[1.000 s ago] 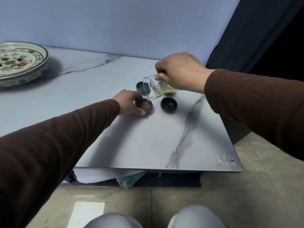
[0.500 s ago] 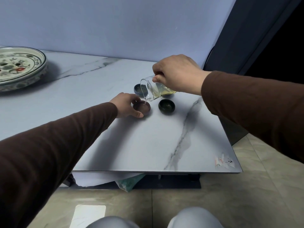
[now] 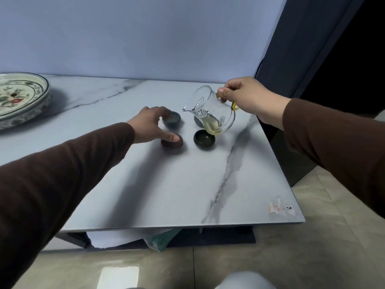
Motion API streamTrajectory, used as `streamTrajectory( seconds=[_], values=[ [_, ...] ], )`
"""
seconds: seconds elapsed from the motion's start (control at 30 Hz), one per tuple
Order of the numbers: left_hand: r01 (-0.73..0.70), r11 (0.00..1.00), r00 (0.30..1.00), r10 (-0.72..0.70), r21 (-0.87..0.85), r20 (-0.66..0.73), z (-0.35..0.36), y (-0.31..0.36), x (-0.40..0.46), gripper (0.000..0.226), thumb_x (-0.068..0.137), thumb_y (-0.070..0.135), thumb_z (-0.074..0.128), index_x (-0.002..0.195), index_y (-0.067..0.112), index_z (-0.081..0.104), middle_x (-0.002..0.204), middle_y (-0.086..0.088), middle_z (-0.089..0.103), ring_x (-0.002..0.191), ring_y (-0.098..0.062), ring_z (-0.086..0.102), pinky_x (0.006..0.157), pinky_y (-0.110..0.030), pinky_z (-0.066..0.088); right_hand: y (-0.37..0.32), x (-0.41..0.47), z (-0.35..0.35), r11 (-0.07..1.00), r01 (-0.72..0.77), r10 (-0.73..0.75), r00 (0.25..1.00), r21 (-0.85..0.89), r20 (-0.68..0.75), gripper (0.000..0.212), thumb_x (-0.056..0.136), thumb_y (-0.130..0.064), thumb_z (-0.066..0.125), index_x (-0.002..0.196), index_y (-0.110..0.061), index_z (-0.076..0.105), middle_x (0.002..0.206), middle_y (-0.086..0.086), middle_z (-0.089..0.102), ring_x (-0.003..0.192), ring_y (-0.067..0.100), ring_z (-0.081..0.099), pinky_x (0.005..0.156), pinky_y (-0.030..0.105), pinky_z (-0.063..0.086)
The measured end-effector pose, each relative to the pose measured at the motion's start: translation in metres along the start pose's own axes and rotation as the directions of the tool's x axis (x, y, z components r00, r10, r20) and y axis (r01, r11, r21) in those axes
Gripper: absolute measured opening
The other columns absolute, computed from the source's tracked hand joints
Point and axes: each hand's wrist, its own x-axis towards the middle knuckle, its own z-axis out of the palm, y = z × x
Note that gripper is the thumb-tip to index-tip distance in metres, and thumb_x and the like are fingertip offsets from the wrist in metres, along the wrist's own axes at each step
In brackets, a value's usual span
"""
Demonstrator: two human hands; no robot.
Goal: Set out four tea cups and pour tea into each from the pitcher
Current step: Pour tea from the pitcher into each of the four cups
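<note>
Head camera is looking down on a marble table [image 3: 145,184] where the right hand [image 3: 245,99] is clamped on the handle of the glass pitcher [image 3: 210,112], holding it in the air with a shallow pool of pale tea sitting low in its body. The pitcher's spout is pointing left, toward the left hand [image 3: 150,124], and its long axis is running roughly left to right above the back row of cups. The left hand is resting with spread fingers, the thumb touching the brown cup [image 3: 172,143] and the fingertips at the grey-blue cup [image 3: 171,119]; it is gripping neither. The dark green cup [image 3: 204,139] is sitting just below the pitcher, and a fourth cup [image 3: 198,120] is probably showing through the glass behind it, though the view there is poor. The grey-blue cup is lying just left of the spout, so the next pour seems to be calling for a short shift left and a tilt. A patterned plate [image 3: 23,97] is standing well apart at the far left.
</note>
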Motion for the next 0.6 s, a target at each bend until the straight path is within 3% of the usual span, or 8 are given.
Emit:
streamTrajectory(
  seconds=[0.2, 0.33, 0.47, 0.6],
  values=[
    [-0.053, 0.99, 0.996, 0.062, 0.132, -0.064, -0.002, 0.026, 0.052, 0.07, 0.071, 0.051, 0.077, 0.132, 0.025, 0.053, 0.126, 0.006, 0.057, 0.12, -0.019, 0.04, 0.096, -0.033, 0.041, 0.015, 0.02, -0.028, 0.985, -0.001, -0.015, 0.996, -0.172, -0.09, 0.03, 0.09, -0.046, 0.057, 0.072, -0.024, 0.068, 0.071, -0.008, 0.063, 0.063, 0.014, 0.051, 0.061, 0.028, 0.039],
    [-0.05, 0.972, 0.999, 0.054, 0.23, -0.009, 0.014, 0.041, 0.089, 0.071, 0.072, 0.05, 0.076, 0.134, 0.024, 0.053, 0.127, 0.005, 0.059, 0.125, -0.02, 0.036, 0.097, -0.03, 0.037, 0.018, 0.035, -0.038, 0.942, 0.012, -0.042, 0.996, -0.336, -0.083, 0.03, 0.091, -0.047, 0.056, 0.074, -0.025, 0.067, 0.073, -0.009, 0.064, 0.066, 0.012, 0.054, 0.055, 0.026, 0.034],
    [-0.041, 0.96, 0.999, 0.032, 0.275, 0.038, 0.032, 0.048, 0.113, 0.077, 0.068, 0.052, 0.078, 0.135, 0.024, 0.053, 0.126, 0.006, 0.06, 0.123, -0.019, 0.037, 0.096, -0.035, 0.042, 0.021, 0.051, -0.039, 0.873, 0.056, -0.08, 0.996, -0.484, -0.028, 0.028, 0.092, -0.044, 0.055, 0.086, -0.021, 0.069, 0.087, -0.002, 0.068, 0.085, 0.021, 0.059, 0.068, 0.03, 0.041],
    [-0.016, 0.962, 0.996, -0.008, 0.274, 0.087, 0.041, 0.049, 0.124, 0.083, 0.063, 0.056, 0.079, 0.136, 0.027, 0.052, 0.125, 0.008, 0.059, 0.121, -0.017, 0.036, 0.096, -0.037, 0.043, 0.024, 0.064, -0.035, 0.809, 0.1, -0.11, 0.994, -0.579, 0.017, 0.029, 0.093, -0.045, 0.055, 0.088, -0.019, 0.067, 0.086, 0.001, 0.065, 0.086, 0.026, 0.058, 0.073, 0.034, 0.045]
  ],
)
